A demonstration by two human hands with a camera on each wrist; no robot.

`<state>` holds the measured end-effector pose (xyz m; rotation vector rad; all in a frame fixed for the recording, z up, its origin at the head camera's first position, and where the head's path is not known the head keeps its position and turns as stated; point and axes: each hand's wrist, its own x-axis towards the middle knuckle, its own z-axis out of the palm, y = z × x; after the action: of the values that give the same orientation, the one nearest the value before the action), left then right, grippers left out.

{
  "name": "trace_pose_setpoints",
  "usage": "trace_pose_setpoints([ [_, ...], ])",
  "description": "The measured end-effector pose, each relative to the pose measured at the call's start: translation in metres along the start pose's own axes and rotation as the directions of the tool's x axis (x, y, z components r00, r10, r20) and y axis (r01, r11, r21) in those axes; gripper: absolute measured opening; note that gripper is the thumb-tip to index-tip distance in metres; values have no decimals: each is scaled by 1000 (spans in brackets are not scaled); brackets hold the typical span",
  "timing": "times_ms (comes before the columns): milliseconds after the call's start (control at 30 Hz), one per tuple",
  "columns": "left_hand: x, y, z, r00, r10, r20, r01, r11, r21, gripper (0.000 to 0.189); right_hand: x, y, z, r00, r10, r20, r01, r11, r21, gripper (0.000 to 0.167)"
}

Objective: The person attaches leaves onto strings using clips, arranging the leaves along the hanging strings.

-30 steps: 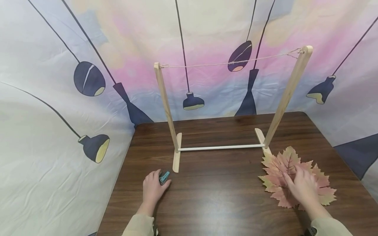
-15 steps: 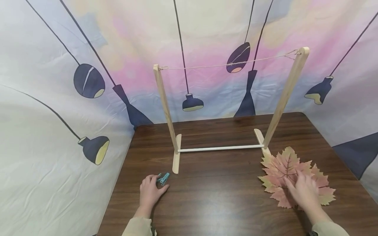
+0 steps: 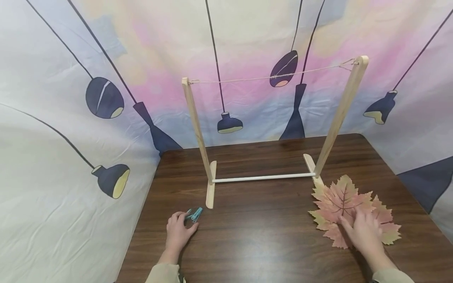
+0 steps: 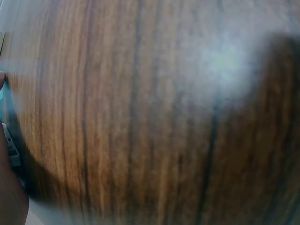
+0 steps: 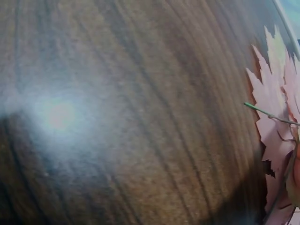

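Observation:
On the left of the table, my left hand [image 3: 178, 232] rests with its fingers and thumb loosely curved beside teal clothespins [image 3: 197, 215]. It holds none of them as far as I can see, though the fingers partly cover one. In the left wrist view, only a pale clothespin part [image 4: 10, 147] and the hand's edge show. Over on the right, my right hand [image 3: 365, 232] lies on pink and yellow-green artificial maple leaves [image 3: 341, 196], which overlap one another. Its fingers touch the top leaf. A thin stem [image 5: 269, 114] with a green tip sticks out in the right wrist view.
A wooden frame stands at mid-table, with a left post [image 3: 198, 129], a right post [image 3: 341, 114] and a white crossbar [image 3: 263, 178]. Twine [image 3: 244, 80] runs between the post tops. The leaves reach the frame's right foot [image 3: 311, 163]. A printed cloth backdrop [image 3: 226, 39] hangs behind.
My left hand has drawn slightly left and back from the clothespins, so more of them shows. My right hand stays on the leaves. The head view has shifted a little.

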<state>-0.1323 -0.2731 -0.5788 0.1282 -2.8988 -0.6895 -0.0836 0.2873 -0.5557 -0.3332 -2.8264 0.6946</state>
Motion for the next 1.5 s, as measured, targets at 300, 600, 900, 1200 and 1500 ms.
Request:
trace_pose_setpoints([
  [300,2,2,0,1000,8,-27,-8,1000,3,30,-7,-4,4,1000,16,4,-16,1000,-18,61],
  [600,2,2,2,996,23,-81,-23,1000,-6,24,-6,-8,9,1000,-5,24,6,1000,-25,65],
  [900,-1,2,4,995,58,-87,-59,998,-3,36,-10,-4,14,998,18,60,-17,1000,-23,62],
  [1200,0,5,2,996,72,-46,-71,997,17,30,-14,-1,17,998,27,57,-26,1000,-13,51],
  [1500,5,9,0,998,39,-40,-39,999,-8,22,-12,-2,18,999,28,29,-28,1000,-4,42],
])
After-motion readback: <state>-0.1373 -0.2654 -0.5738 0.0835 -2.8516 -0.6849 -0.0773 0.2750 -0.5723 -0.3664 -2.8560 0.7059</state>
